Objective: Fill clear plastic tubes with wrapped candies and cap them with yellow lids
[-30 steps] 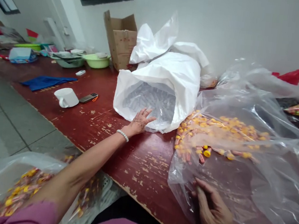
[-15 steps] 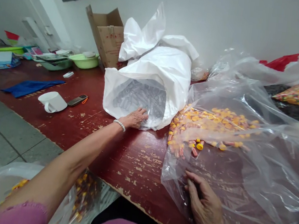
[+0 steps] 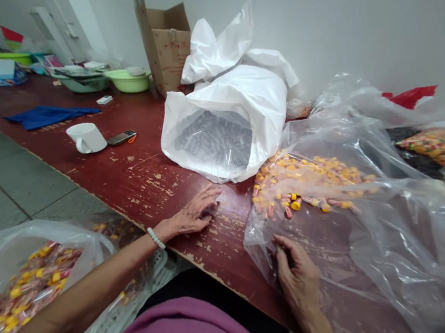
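Observation:
My left hand, with a beaded bracelet at the wrist, is low over the red table in front of a white sack. Its fingers curl around what looks like a small clear plastic tube, partly hidden by them. Many similar clear tubes fill the sack's open mouth. My right hand is at the near edge of a large clear plastic bag, thumb and forefinger drawn together; what they pinch is hidden. Inside that bag lie many small candy-filled tubes with yellow caps.
On the worn red table are a white mug, a phone, a blue cloth, a cardboard box and a green basin. Another bag of yellow-capped tubes stands below the table edge at left.
My left hand has come out of the sack's mouth and back toward me, its fingers now curled. My right hand stays at the bag's edge. The view has shifted slightly.

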Demonstrator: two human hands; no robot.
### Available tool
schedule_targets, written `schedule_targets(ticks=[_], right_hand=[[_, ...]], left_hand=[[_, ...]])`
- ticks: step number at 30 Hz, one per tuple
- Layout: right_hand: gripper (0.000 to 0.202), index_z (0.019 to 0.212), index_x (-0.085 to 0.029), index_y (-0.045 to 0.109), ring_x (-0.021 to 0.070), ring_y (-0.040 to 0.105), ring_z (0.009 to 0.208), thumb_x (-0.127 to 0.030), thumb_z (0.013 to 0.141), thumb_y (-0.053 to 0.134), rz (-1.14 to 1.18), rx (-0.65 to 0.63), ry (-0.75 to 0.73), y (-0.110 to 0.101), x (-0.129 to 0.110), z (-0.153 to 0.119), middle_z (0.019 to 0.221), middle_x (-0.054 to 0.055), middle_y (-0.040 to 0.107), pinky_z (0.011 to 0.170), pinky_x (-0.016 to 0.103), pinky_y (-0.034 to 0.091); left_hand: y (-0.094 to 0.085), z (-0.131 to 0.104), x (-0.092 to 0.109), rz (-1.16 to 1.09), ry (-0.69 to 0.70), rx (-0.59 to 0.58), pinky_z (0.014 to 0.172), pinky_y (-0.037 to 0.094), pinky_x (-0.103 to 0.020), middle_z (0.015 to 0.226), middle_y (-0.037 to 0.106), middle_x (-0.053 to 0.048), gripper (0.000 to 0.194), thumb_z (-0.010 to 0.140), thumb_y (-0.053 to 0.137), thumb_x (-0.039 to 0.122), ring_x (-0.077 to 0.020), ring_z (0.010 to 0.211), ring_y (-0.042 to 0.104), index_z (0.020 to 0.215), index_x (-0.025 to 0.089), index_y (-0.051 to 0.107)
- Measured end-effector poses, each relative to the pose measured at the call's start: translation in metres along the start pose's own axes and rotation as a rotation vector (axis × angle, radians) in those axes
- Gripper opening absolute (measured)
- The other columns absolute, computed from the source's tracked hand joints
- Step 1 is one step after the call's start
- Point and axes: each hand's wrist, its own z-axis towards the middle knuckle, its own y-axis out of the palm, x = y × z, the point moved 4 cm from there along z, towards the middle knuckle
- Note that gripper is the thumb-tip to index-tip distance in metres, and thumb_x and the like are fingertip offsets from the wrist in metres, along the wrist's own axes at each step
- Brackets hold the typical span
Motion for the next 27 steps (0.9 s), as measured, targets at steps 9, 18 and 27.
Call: schedule_targets(ticks=[9, 18, 27], right_hand=[[0.046, 0.121, -0.018, 0.056, 0.0198, 0.056, 0.104, 0.0, 0.081, 0.04, -0.056, -0.081, -0.401, 0.053, -0.08, 0.047, 0.113, 0.01, 0.063, 0.092, 0.036, 0.047], [0.031, 0.113, -0.02, 0.06, 0.0284, 0.044, 0.117, -0.014, 0.089, 0.041, -0.108, -0.52, -0.286, 0.182, -0.104, 0.11, 0.118, 0.012, 0.061, 0.096, 0.047, 0.035], [0.022, 0.107, -0.017, 0.053, 0.0149, 0.062, 0.09, -0.018, 0.087, 0.045, 0.233, -0.366, -0.028, 0.167, -0.097, 0.087, 0.106, 0.007, 0.065, 0.078, 0.028, 0.051]], left_hand=[[-0.022, -0.041, -0.043, -0.635, -0.594, 0.568, 0.072, 0.051, -0.029, 0.075, 0.068, -0.003, 0.019, 0.08, 0.062, 0.035, -0.0168, 0.071, 0.066, 0.086, 0.017, 0.06], [-0.017, -0.042, -0.05, -0.827, -0.613, 0.701, 0.074, 0.05, -0.027, 0.08, 0.069, -0.003, 0.027, 0.073, 0.069, 0.029, -0.0143, 0.074, 0.065, 0.096, 0.015, 0.063], [-0.017, -0.039, -0.047, -0.709, -0.553, 0.523, 0.083, 0.049, -0.028, 0.103, 0.068, -0.007, 0.031, 0.078, 0.065, 0.032, -0.0188, 0.093, 0.063, 0.104, 0.016, 0.066]])
